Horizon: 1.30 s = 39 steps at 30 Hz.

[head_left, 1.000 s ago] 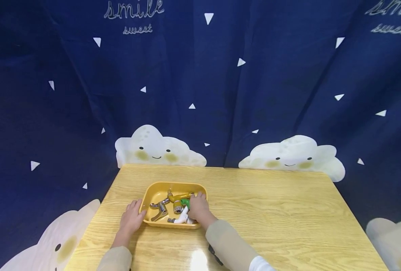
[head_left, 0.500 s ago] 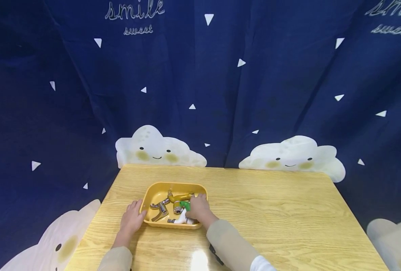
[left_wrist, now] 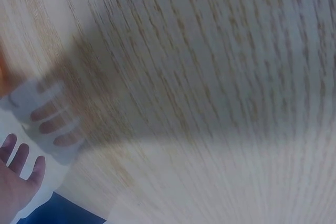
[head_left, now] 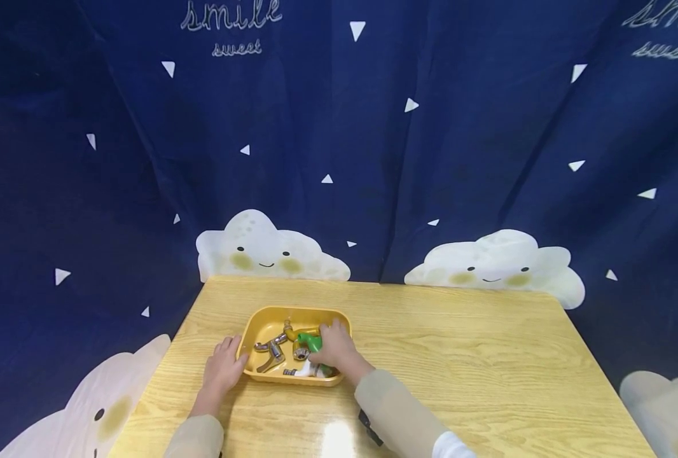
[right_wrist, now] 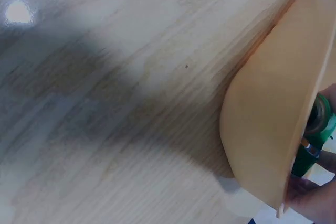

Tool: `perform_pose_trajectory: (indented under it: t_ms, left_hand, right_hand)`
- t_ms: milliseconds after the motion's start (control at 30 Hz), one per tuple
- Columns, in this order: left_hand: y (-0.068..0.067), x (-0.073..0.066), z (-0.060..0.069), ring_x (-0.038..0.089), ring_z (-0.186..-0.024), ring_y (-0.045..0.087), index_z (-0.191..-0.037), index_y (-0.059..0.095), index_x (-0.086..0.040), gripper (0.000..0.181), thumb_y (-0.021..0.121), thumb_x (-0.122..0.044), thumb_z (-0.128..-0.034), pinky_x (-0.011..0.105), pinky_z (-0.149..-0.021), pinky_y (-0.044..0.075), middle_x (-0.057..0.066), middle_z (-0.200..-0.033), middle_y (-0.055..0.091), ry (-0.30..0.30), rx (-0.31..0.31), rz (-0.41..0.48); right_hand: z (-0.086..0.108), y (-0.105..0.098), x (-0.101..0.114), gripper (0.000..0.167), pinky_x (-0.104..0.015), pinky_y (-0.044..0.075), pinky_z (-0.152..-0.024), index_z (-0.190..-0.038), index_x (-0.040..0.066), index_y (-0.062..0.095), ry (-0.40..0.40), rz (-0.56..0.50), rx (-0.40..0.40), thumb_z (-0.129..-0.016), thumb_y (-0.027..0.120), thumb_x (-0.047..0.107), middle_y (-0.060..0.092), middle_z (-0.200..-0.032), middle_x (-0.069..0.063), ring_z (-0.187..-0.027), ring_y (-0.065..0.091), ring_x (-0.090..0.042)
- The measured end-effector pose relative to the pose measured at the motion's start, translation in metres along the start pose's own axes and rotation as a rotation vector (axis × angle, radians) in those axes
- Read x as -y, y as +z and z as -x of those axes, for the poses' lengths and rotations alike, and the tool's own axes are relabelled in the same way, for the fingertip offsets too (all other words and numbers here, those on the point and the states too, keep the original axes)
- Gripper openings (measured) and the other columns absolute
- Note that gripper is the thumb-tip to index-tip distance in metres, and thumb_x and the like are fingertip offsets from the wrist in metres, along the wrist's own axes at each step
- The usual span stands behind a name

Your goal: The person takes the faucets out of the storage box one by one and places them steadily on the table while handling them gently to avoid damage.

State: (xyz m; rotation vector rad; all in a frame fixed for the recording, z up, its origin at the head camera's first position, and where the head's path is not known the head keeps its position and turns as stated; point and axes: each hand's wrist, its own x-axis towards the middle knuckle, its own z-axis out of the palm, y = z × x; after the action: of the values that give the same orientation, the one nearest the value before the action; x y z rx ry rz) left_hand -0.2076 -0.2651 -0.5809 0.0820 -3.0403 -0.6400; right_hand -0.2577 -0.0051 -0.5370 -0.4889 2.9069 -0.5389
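Note:
A yellow tray (head_left: pixel 266 376) on the table holds several taps. My right hand (head_left: pixel 339 350) reaches into its right side and grips a green tap (head_left: pixel 310 341); in the right wrist view, fingers show around the green tap (right_wrist: pixel 324 137) behind the tray wall (right_wrist: pixel 268 103). Under that hand lies a white tap (head_left: pixel 303 369), partly covered. A yellow tap (head_left: pixel 290 333) lies at the back, and a chrome tap (head_left: pixel 274 350) at the left. My left hand (head_left: pixel 222 367) rests against the tray's left edge, its fingers (left_wrist: pixel 20 158) extended in the left wrist view.
The wooden table (head_left: pixel 459 362) stretches to the right of the tray. A dark blue curtain (head_left: pixel 373 140) with white clouds hangs behind the table. Near my right sleeve a black strap (head_left: pixel 369 427) shows.
The green tap has turned and risen a little in my right hand, and it now covers part of the yellow tap. My left hand stays at the tray's edge.

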Motion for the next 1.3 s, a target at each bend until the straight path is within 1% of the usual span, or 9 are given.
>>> perform_pose_trajectory:
  t_ms: [133, 267, 367, 467, 600, 767, 1000, 1167, 1300]
  left_hand:
    - [0.0, 0.0, -0.002, 0.041, -0.116, 0.039, -0.134, 0.039, -0.001, 0.052, 0.046, -0.026, -0.0896, 0.061, -0.085, 0.037, 0.023, -0.127, 0.043, 0.001, 0.002, -0.021]
    - [-0.001, 0.0, -0.001, 0.041, -0.117, 0.037, -0.135, 0.038, -0.002, 0.052, 0.046, -0.027, -0.0895, 0.062, -0.088, 0.034, 0.023, -0.128, 0.042, -0.006, 0.011, -0.028]
    - [-0.001, -0.001, -0.001, 0.041, -0.117, 0.037, -0.135, 0.039, -0.002, 0.052, 0.046, -0.027, -0.0895, 0.062, -0.088, 0.034, 0.023, -0.128, 0.042, -0.007, 0.006, -0.028]
    - [-0.001, 0.0, -0.001, 0.041, -0.117, 0.037, -0.134, 0.039, -0.002, 0.052, 0.047, -0.027, -0.0896, 0.062, -0.088, 0.034, 0.023, -0.127, 0.043, -0.007, 0.006, -0.027]
    - [-0.001, 0.0, -0.001, 0.041, -0.119, 0.035, -0.135, 0.038, -0.002, 0.052, 0.047, -0.027, -0.09, 0.062, -0.09, 0.032, 0.023, -0.129, 0.042, -0.01, 0.013, -0.029]
    - [-0.001, -0.001, 0.0, 0.042, -0.119, 0.035, -0.135, 0.038, -0.002, 0.052, 0.047, -0.027, -0.0898, 0.062, -0.09, 0.031, 0.024, -0.129, 0.041, -0.009, 0.009, -0.023]
    - [0.0, -0.002, 0.0, 0.041, -0.115, 0.038, -0.132, 0.041, -0.002, 0.051, 0.048, -0.026, -0.0881, 0.062, -0.088, 0.033, 0.024, -0.124, 0.045, -0.001, -0.026, -0.016]
    - [0.002, 0.0, -0.002, 0.041, -0.116, 0.038, -0.133, 0.039, -0.002, 0.051, 0.047, -0.027, -0.089, 0.062, -0.088, 0.033, 0.024, -0.125, 0.045, -0.001, -0.013, -0.025]
    - [0.002, 0.001, -0.002, 0.041, -0.117, 0.037, -0.134, 0.039, -0.002, 0.052, 0.046, -0.027, -0.0897, 0.062, -0.088, 0.033, 0.024, -0.126, 0.044, -0.01, -0.003, -0.026]
  right_hand:
    - [-0.001, -0.008, 0.0, 0.071, -0.034, 0.049, -0.079, -0.121, 0.003, 0.055, -0.009, -0.065, -0.039, -0.065, 0.077, 0.041, 0.043, -0.119, -0.021, -0.103, 0.044, -0.028]
    - [-0.002, -0.018, -0.001, 0.066, -0.028, 0.05, -0.071, -0.119, 0.005, 0.055, -0.028, -0.09, -0.074, -0.067, 0.075, 0.039, 0.042, -0.116, -0.02, -0.097, 0.044, -0.025]
    - [-0.004, -0.028, -0.003, 0.064, -0.029, 0.049, -0.07, -0.118, 0.005, 0.055, -0.044, -0.095, -0.096, -0.067, 0.076, 0.038, 0.041, -0.113, -0.018, -0.097, 0.042, -0.025]
    - [-0.005, -0.038, -0.008, 0.064, -0.03, 0.048, -0.073, -0.117, 0.005, 0.054, -0.053, -0.101, -0.122, -0.066, 0.077, 0.036, 0.041, -0.112, -0.017, -0.098, 0.041, -0.026]
    - [-0.007, -0.047, -0.016, 0.062, -0.029, 0.048, -0.073, -0.117, 0.005, 0.054, -0.052, -0.104, -0.168, -0.065, 0.077, 0.032, 0.042, -0.112, -0.017, -0.099, 0.041, -0.026]
    - [-0.009, -0.053, -0.03, 0.064, -0.029, 0.049, -0.073, -0.117, 0.004, 0.054, -0.024, -0.114, -0.215, -0.064, 0.079, 0.031, 0.042, -0.114, -0.019, -0.101, 0.041, -0.028]
    - [-0.013, -0.059, -0.054, 0.063, -0.032, 0.05, -0.074, -0.117, 0.002, 0.054, 0.029, -0.154, -0.261, -0.063, 0.076, 0.027, 0.041, -0.113, -0.02, -0.102, 0.041, -0.03]
    - [-0.013, -0.059, -0.071, 0.065, -0.034, 0.05, -0.075, -0.118, 0.001, 0.053, 0.078, -0.152, -0.279, -0.064, 0.077, 0.029, 0.041, -0.113, -0.021, -0.102, 0.04, -0.03]
    - [-0.01, -0.058, -0.083, 0.065, -0.036, 0.05, -0.075, -0.118, -0.001, 0.053, 0.116, -0.162, -0.287, -0.064, 0.078, 0.027, 0.04, -0.109, -0.02, -0.099, 0.04, -0.03]
